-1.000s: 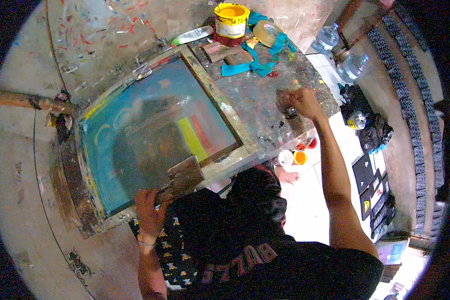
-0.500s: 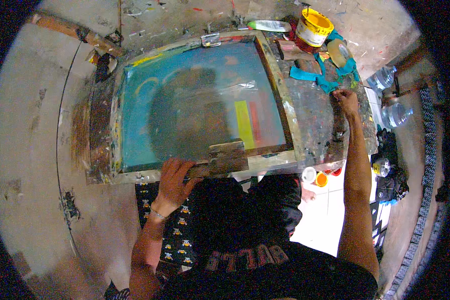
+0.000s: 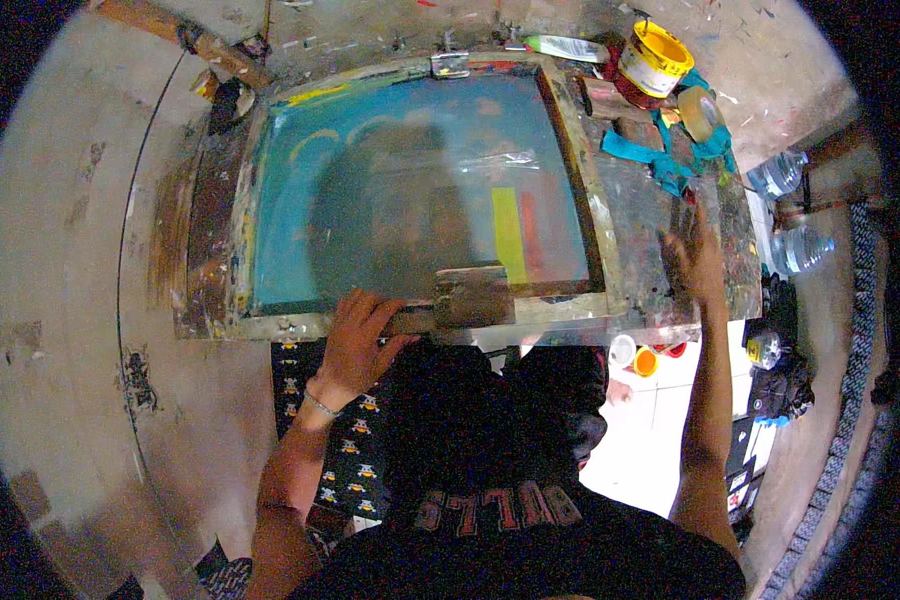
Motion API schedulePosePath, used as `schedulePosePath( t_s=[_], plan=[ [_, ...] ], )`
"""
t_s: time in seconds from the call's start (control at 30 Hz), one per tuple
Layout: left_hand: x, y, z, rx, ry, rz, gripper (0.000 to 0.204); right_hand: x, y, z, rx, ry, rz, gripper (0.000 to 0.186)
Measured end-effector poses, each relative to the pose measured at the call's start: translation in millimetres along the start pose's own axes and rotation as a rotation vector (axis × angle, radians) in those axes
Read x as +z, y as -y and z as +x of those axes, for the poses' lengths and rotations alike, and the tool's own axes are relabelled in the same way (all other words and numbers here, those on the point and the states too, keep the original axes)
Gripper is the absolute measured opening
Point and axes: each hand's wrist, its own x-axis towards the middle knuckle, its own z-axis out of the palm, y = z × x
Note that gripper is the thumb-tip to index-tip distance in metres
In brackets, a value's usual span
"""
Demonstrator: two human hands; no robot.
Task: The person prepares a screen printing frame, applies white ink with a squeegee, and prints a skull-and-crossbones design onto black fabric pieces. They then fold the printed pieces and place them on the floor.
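While gripping with the left hand the narrow end of a brown, flat wooden piece, lying at the near rail of a rectangular, paint-stained wooden frame with blue mesh, held the right hand over the grey, paint-spotted tabletop, to the right. Because of blur, could not tell the closure of its fingers. Farther away, saw teal cloth strips, a translucent tan tape roll and a round, yellow-rimmed bucket.
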Motion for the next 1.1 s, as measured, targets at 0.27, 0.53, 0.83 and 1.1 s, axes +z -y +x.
schedulePosePath(
  t_s=[0.27,0.53,0.83,1.1],
  plan=[
    [-5,-1,3,-0.046,0.057,-0.087,0.045,27,44,-24,0.058,0.23,-0.357,0.072],
    [-2,-2,4,-0.021,0.066,-0.067,0.043,41,72,-13,0.041,0.211,-0.341,0.072],
    [5,-1,6,-0.037,0.099,-0.135,0.044,38,61,-12,0.023,0.193,-0.292,0.073],
    [-4,0,9,-0.068,0.181,-0.072,0.054,29,73,-6,0.035,0.25,-0.304,0.077]
  ],
)
